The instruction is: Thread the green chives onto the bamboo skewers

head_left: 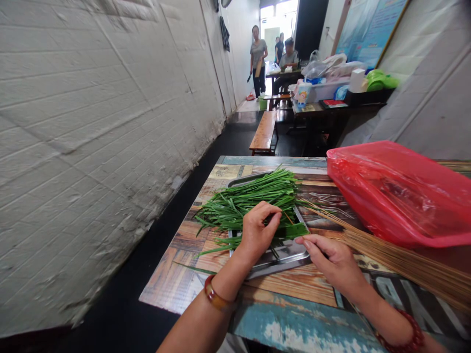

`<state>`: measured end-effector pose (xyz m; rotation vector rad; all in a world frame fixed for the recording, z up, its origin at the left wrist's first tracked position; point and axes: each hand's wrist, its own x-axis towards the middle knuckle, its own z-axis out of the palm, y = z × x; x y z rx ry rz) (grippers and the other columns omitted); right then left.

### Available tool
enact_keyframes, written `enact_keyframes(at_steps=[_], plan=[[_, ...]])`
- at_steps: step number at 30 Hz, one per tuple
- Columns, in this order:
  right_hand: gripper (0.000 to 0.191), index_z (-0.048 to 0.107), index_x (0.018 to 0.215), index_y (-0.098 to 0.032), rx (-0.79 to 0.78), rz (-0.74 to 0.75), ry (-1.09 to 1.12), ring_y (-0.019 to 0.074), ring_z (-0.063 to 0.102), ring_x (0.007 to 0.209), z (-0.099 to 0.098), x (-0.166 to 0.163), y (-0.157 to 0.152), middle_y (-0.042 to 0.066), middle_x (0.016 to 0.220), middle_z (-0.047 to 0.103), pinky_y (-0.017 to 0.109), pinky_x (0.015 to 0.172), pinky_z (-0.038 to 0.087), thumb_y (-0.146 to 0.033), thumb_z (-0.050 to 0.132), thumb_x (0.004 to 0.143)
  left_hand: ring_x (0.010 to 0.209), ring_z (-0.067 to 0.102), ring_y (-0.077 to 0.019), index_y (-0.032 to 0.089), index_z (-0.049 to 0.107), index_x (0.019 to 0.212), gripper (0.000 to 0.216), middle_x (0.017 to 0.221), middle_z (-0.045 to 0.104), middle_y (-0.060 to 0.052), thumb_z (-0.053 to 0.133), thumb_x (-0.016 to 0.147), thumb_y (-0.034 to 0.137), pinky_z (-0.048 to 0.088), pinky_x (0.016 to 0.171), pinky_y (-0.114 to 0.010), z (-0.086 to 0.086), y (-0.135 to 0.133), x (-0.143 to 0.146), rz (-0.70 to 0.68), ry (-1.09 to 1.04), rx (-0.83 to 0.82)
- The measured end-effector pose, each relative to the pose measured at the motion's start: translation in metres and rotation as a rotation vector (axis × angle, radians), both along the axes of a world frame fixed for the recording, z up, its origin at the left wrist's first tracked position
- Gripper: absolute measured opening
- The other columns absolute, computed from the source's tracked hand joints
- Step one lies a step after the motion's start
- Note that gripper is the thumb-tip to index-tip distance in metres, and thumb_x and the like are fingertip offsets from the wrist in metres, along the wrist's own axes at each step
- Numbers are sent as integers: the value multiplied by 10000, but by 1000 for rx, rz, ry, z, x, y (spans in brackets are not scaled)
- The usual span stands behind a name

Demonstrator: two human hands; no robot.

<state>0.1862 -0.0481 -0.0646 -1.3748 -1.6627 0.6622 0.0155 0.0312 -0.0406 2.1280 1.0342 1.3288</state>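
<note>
A pile of long green chive leaves [253, 198] lies across a metal tray [285, 257] on a painted wooden table [294, 323]. My left hand [257, 230] rests on the near end of the pile, fingers curled and pinched on some leaves. My right hand [331, 257] sits just right of the tray, fingers closed around the end of a thin bamboo skewer. A bundle of bamboo skewers [401, 260] fans out to the right of it.
A red plastic bag [401, 196] fills the table's right side. A white brick wall [91, 122] runs along the left. Beyond the table stand a wooden bench [264, 131] and cluttered tables [324, 100], with people [258, 59] at the far end.
</note>
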Motion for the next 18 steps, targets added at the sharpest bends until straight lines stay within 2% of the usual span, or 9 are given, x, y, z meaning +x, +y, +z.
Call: enact_keyframes(at_steps=[12,15,18], plan=[[296,704,885,-194,-7,-2,-14,183,665,668,2,0,0,59,761,727,281,642,522,-332,442,874,652,542,-116,168,637,759,125,682,606,-14,531,825,166,412,610,-230,-1,0,0,-17,28,12],[302,701,869,-193,-13,0,-20,179,648,620,1,1,1,50,716,712,273,580,501,-339,437,874,657,545,-119,170,640,769,123,689,610,-17,532,828,169,418,615,-232,-3,0,0,-25,28,11],[325,695,859,-179,-57,14,6,158,599,525,0,1,0,28,588,648,242,468,437,-362,427,880,669,556,-122,171,647,782,117,702,614,-22,540,828,172,427,623,-231,-4,1,-1,-35,31,7]])
